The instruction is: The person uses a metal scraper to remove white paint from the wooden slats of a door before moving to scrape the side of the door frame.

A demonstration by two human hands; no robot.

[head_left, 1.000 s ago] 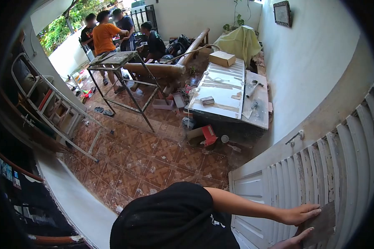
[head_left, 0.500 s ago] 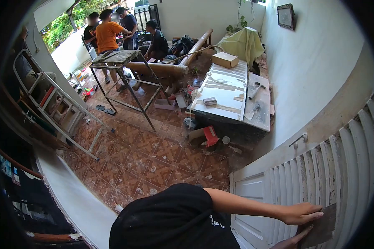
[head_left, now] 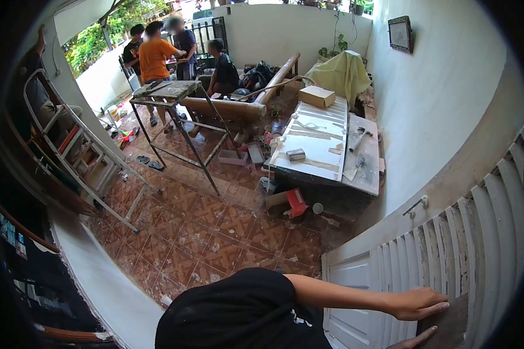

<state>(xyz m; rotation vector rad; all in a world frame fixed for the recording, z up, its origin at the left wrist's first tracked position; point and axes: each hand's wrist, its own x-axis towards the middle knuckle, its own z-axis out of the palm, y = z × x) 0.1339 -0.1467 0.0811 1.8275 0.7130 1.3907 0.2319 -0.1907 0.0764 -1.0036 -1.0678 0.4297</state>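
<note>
My left hand (head_left: 419, 303) reaches right from a black sleeve, its fingers pressed together at the upper left edge of a dark, flat, rectangular piece (head_left: 451, 324). Below it, my right hand (head_left: 418, 339) is only partly in view, gripping the lower left side of the same piece. The piece lies against the white louvred door (head_left: 390, 273), whose slats show worn paint. The undersides of the fingers are hidden.
A ladder (head_left: 81, 157) with a seated person stands left. Several people gather by the gate behind a metal stand (head_left: 167, 90). A worktable (head_left: 317, 136) bears a box (head_left: 317, 96) and hammer (head_left: 361, 138). A door handle (head_left: 416, 206) juts out above the louvres.
The view has tilted slightly, so the room sits lower in the frame. Both hands remain at the dark piece, which appears slightly lower against the louvres.
</note>
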